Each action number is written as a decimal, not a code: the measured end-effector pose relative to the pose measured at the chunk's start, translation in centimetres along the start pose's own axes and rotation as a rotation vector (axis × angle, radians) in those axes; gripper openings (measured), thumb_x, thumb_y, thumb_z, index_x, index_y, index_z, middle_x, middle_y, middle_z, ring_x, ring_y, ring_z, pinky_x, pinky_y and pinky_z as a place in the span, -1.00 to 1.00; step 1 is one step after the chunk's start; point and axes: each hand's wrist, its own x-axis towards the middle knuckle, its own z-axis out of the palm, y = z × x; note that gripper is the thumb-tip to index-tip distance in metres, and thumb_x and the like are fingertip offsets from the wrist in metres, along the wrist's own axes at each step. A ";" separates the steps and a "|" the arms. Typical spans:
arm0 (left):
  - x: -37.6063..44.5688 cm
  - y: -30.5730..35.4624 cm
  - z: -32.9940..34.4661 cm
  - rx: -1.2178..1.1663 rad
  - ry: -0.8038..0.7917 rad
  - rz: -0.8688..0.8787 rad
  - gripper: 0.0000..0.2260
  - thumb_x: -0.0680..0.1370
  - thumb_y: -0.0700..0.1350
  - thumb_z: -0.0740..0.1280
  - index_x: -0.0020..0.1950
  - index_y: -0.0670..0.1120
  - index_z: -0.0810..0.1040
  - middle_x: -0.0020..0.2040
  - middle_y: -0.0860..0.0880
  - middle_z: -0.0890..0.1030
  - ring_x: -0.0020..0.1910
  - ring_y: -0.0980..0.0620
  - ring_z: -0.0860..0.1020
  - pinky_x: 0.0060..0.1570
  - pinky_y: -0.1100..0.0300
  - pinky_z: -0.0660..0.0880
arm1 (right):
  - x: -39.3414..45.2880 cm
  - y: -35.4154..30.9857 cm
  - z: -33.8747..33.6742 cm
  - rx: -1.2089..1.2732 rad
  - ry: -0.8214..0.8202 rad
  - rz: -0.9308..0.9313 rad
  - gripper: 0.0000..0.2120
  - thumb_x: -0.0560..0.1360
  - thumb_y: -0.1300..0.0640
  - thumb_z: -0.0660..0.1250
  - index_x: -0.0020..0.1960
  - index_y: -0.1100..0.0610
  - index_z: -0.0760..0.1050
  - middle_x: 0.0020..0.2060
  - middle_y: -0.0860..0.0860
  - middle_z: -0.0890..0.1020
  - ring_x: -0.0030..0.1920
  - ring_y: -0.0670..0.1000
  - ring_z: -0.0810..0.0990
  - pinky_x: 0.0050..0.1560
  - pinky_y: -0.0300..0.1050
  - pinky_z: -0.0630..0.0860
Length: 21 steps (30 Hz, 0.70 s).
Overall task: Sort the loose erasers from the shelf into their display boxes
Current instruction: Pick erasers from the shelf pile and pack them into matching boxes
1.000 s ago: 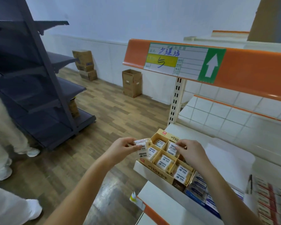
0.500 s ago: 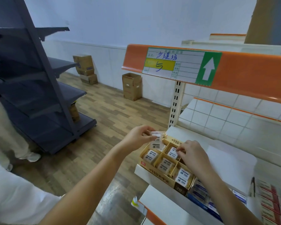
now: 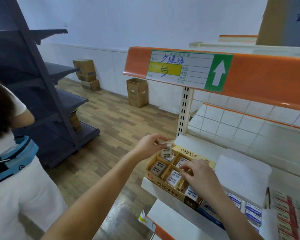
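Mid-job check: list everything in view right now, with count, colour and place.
display box: one, yellow-tan, divided into compartments, on the shelf's front edge
erasers in the box: several, white, exact count unclear
held eraser: one, white, above the box's far-left compartment
shelf: one, white with orange trim
price label: one, white, yellow and green, on the upper orange rail
blue-labelled packs: several, on the tier below, at right
dark shelving unit: one, left
cardboard cartons: about four, brown, by the far wall
another person: one, white top, far left
left hand: pinches the held eraser
right hand: fingers rest in the box
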 end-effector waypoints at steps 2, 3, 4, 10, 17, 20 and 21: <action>0.2 -0.3 -0.2 0.052 -0.018 0.024 -0.76 0.54 -0.03 0.32 0.20 0.01 0.53 0.09 0.05 0.57 0.02 0.12 0.51 -0.03 0.25 0.44 | -0.1 0.0 0.0 -0.010 0.002 -0.005 -0.80 0.54 -0.06 0.25 0.12 -0.07 0.54 -0.07 -0.22 0.48 -0.01 -0.18 0.30 -0.06 -0.26 0.24; 0.2 -0.3 -0.3 0.081 -0.038 0.037 -0.75 0.54 -0.02 0.32 0.21 0.00 0.53 0.10 0.04 0.57 0.01 0.12 0.50 -0.03 0.26 0.42 | -0.1 -0.1 0.0 -0.017 0.003 -0.005 -0.80 0.54 -0.05 0.25 0.13 -0.07 0.54 -0.04 -0.21 0.51 -0.02 -0.18 0.30 -0.06 -0.26 0.23; 0.2 -0.3 -0.4 0.119 -0.061 0.058 -0.74 0.55 -0.01 0.31 0.21 -0.02 0.53 0.10 0.04 0.57 -0.01 0.13 0.49 -0.04 0.27 0.40 | -0.1 -0.1 0.0 -0.025 0.003 -0.005 -0.80 0.54 -0.05 0.25 0.13 -0.08 0.53 -0.02 -0.21 0.52 -0.02 -0.19 0.30 -0.07 -0.27 0.23; 0.3 -0.4 -0.5 0.278 -0.104 0.146 -0.81 0.58 -0.05 0.26 0.13 -0.08 0.55 0.04 -0.02 0.60 -0.03 0.05 0.53 0.02 0.12 0.50 | 0.2 -0.2 0.2 -0.040 0.014 0.002 -0.85 0.54 -0.03 0.26 0.07 -0.09 0.55 -0.07 -0.21 0.52 -0.04 -0.21 0.33 -0.13 -0.33 0.24; 1.3 -0.4 -1.0 0.191 -0.080 0.140 -0.83 0.58 -0.03 0.25 0.14 -0.02 0.50 0.00 0.06 0.59 -0.07 0.13 0.53 -0.15 0.31 0.44 | 0.5 -0.1 0.2 -0.045 0.013 -0.010 -0.86 0.55 0.02 0.26 0.04 -0.07 0.56 -0.06 -0.18 0.55 -0.01 -0.17 0.37 -0.08 -0.31 0.28; 1.7 -0.3 -0.8 0.213 -0.139 0.149 -0.81 0.58 -0.04 0.25 0.17 -0.04 0.50 0.07 0.01 0.60 -0.02 0.13 0.53 -0.04 0.25 0.48 | 0.5 -0.1 0.3 -0.044 0.014 -0.011 -0.87 0.55 0.02 0.25 0.04 -0.08 0.56 -0.06 -0.19 0.55 -0.01 -0.18 0.36 -0.07 -0.31 0.28; 1.9 -0.2 -0.7 0.234 -0.164 0.156 -0.80 0.58 -0.04 0.25 0.18 -0.04 0.51 0.08 0.00 0.59 -0.02 0.13 0.52 -0.02 0.24 0.48 | 0.5 -0.1 0.3 -0.043 0.014 -0.010 -0.87 0.55 0.02 0.25 0.04 -0.08 0.56 -0.09 -0.20 0.53 -0.02 -0.19 0.36 -0.08 -0.31 0.28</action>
